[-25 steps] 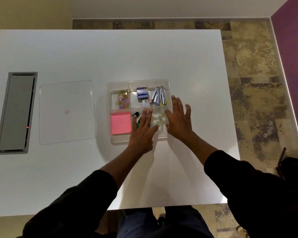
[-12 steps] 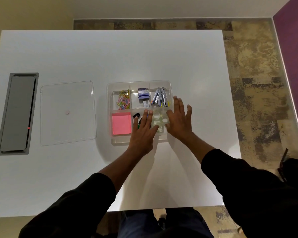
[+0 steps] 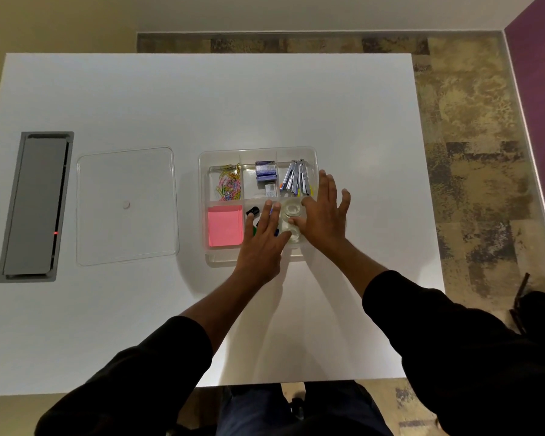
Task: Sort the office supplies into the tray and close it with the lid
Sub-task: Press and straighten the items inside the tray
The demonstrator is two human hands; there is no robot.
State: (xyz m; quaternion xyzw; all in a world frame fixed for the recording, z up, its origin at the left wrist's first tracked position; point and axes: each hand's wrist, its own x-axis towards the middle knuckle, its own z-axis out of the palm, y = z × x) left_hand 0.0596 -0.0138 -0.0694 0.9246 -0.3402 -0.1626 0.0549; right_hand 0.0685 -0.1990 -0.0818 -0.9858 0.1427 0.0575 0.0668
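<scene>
Near the table's (image 3: 170,99) centre, a clear six-compartment tray (image 3: 258,154) is seen uncovered. Coloured paper clips (image 3: 228,185) are held at its 10 o'clock compartment, a blue staple box (image 3: 266,171) at 12, chrome staplers (image 3: 298,179) at 2, pink sticky notes (image 3: 224,226) at 8 and clear tape rolls (image 3: 291,215) at 4. The left hand (image 3: 263,240) is spread flat, gripping nothing, over the 6 o'clock compartment. The right hand (image 3: 323,220) is laid open, fingers splayed, against the tape rolls. The transparent lid (image 3: 126,206) is lying flat at the tray's 9 o'clock, apart, beside a grey cable hatch (image 3: 33,206).
</scene>
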